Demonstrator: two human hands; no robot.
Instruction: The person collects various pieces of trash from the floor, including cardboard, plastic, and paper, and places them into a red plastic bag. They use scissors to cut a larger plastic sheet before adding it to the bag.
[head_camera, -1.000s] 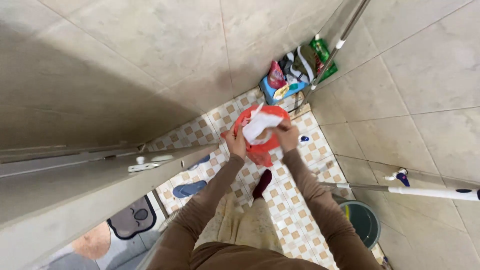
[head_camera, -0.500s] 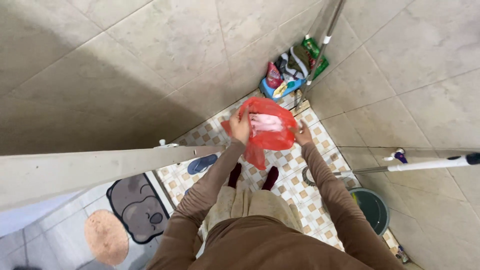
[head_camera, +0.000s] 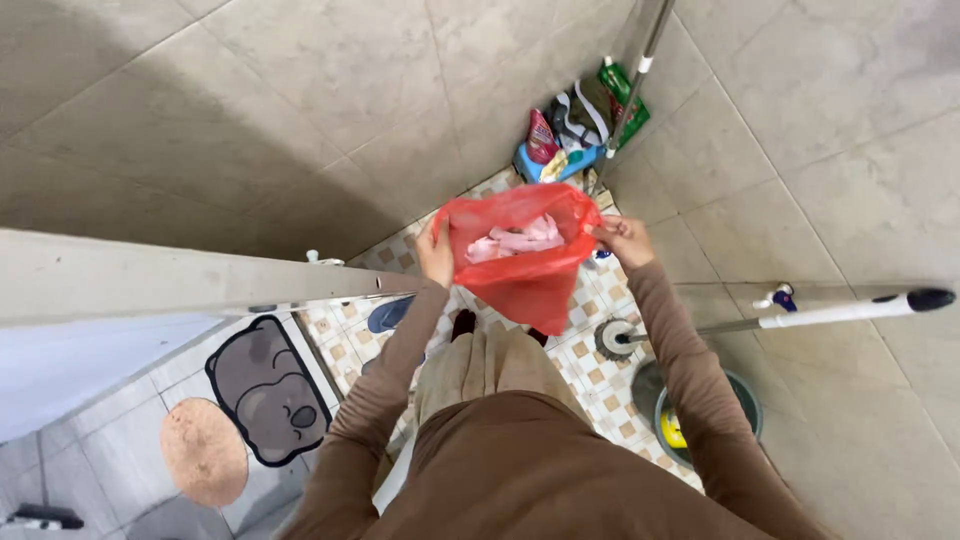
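I stand in a small tiled room and hold a red plastic bag (head_camera: 520, 275) open in front of me. My left hand (head_camera: 436, 252) grips the bag's left rim and my right hand (head_camera: 622, 238) grips its right rim. Crumpled pale pink and white material (head_camera: 515, 240) lies inside the bag. The bag hangs above my feet and the patterned floor tiles (head_camera: 590, 350).
Bottles and cleaning supplies (head_camera: 565, 140) crowd the far corner beside a leaning pole (head_camera: 630, 100). A mop with a white handle (head_camera: 800, 315) reaches in from the right over a dark bucket (head_camera: 700, 410). A door edge (head_camera: 180, 280) and an animal-shaped mat (head_camera: 265, 390) lie left.
The bag's mouth has been spread wider between my hands. My view has swung, showing more of the mat and the floor at the left.
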